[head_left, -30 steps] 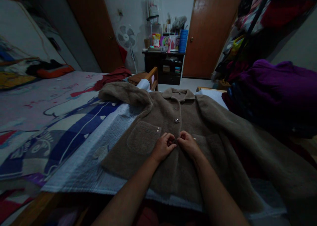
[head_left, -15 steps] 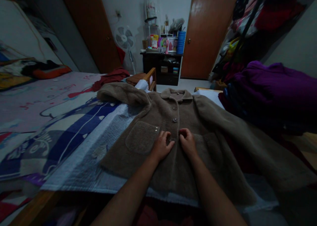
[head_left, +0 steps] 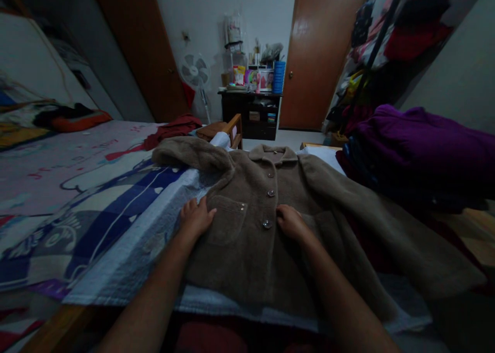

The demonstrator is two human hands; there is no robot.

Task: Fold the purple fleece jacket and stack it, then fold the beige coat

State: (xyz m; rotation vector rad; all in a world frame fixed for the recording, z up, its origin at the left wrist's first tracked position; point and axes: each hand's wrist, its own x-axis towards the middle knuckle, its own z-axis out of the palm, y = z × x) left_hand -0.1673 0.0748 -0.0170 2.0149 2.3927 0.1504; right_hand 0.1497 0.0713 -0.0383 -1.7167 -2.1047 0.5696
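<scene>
A brown fuzzy coat (head_left: 247, 260) lies front up, its collar at the far end and its sleeves spread to both sides. Large shiny buttons (head_left: 267, 223) run down its front. My left hand (head_left: 195, 218) rests at the coat's left side edge, beside the patch pocket (head_left: 228, 220). Its thumb is spread from the fingers and lies toward the pocket. At the front opening, right of the lowest visible button, my right hand (head_left: 292, 222) has its fingers curled closed on the coat's edge. Those fingertips are partly hidden.
Under the coat is a pale blue quilted cloth (head_left: 127, 260). A patterned bedspread (head_left: 88, 162) spreads to the left. Dark folded clothes topped by a purple garment (head_left: 421, 141) are piled at right. Farther back stand a fan (head_left: 195, 71) and a black cabinet (head_left: 249, 115).
My left hand has moved left from the button area to the coat's side. The coat's left lower edge has shifted inward, and the lowest visible button is now uncovered. My right hand stays at the opening.
</scene>
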